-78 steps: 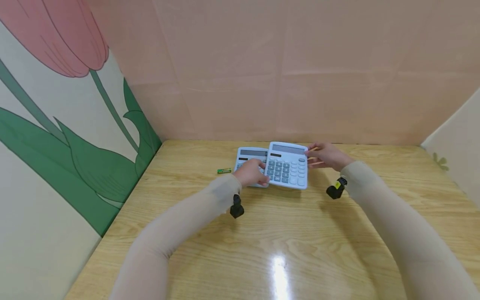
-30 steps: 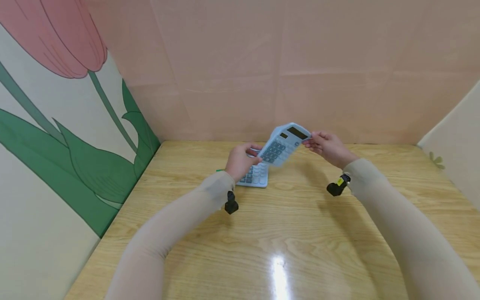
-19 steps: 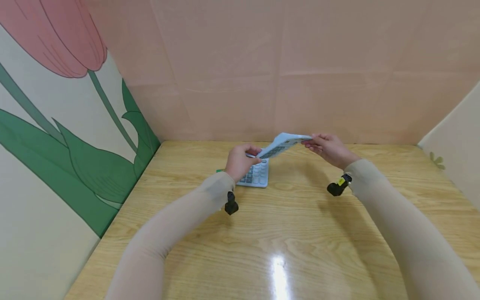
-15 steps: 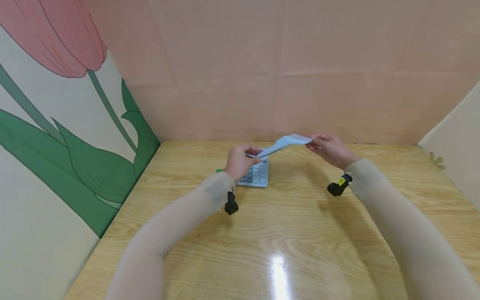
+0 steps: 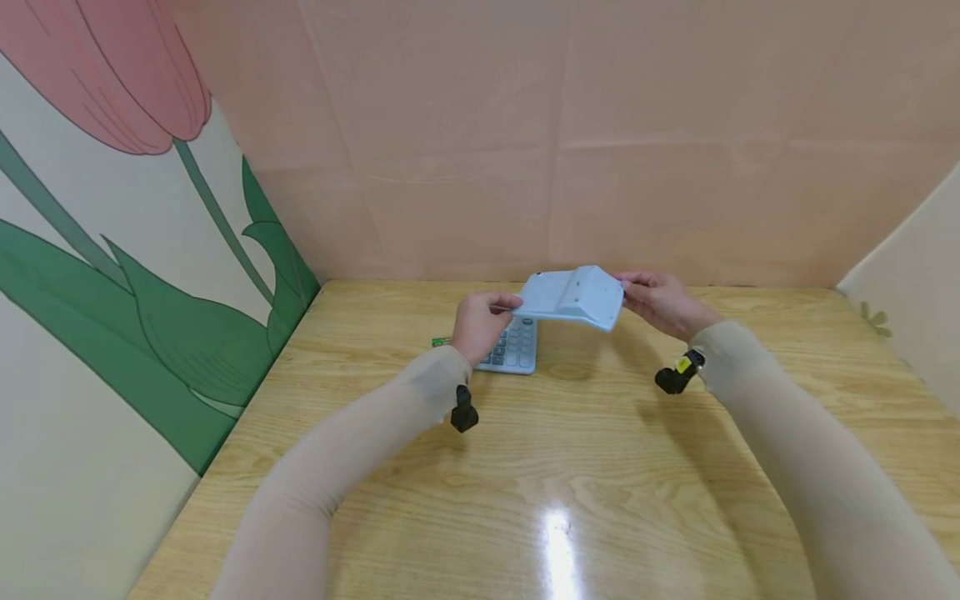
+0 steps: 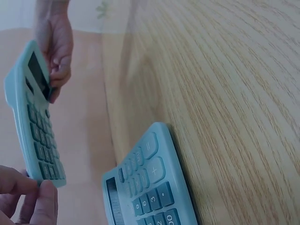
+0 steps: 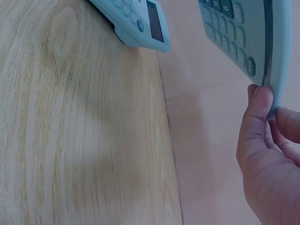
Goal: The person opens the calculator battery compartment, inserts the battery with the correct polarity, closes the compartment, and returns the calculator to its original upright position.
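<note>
A light blue calculator [image 5: 572,293] is held in the air between both hands, its back turned up in the head view and its keys facing down. My left hand [image 5: 478,327] pinches its keypad end between thumb and fingers. At the display end, my right hand [image 5: 666,302] pinches the corner, as the right wrist view also shows at the calculator's edge [image 7: 280,51]. Below and to the left, a second light blue calculator [image 5: 513,350] lies face up on the table, partly hidden by my left hand and the raised calculator.
On the wooden table [image 5: 525,467], a green battery [image 5: 440,342] lies left of the second calculator, partly covered by my left hand. A pink backdrop [image 5: 555,150] rises along the table's far edge. A wall with a painted tulip [image 5: 225,333] borders the left side.
The held calculator was lifted off beside the other one and turned over, from keys facing me to its back showing. Both hands have kept their hold on it over the last second.
</note>
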Available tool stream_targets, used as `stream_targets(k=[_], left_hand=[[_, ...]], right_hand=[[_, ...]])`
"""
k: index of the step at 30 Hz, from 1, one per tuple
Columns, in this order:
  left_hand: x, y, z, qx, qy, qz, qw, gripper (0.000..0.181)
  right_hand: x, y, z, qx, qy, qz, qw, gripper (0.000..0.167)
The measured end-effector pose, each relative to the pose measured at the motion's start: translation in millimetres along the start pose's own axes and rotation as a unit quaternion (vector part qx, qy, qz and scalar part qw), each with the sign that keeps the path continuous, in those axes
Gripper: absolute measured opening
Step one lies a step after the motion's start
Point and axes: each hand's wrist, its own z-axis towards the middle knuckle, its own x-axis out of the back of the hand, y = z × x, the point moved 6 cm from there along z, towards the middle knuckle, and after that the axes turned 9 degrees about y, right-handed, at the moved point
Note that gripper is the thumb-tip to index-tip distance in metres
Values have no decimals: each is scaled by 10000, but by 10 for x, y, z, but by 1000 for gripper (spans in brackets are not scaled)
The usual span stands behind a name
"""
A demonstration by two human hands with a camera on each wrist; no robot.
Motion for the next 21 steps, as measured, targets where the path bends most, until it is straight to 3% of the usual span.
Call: stream_targets(k=[5,14,21], left_hand=[[-4,-34,4,204,78,-237,9995,18],[-21,-107,32,884,221,-801,9926,13],[-30,-124,30,989,33,-943,9906,21]], right_hand=[[-10,23,-6,60,-153,-73,9998,19],[-7,71,22,104,-220,-37,9997,21],[-7,100,47,23,-206,-229,9995,19]])
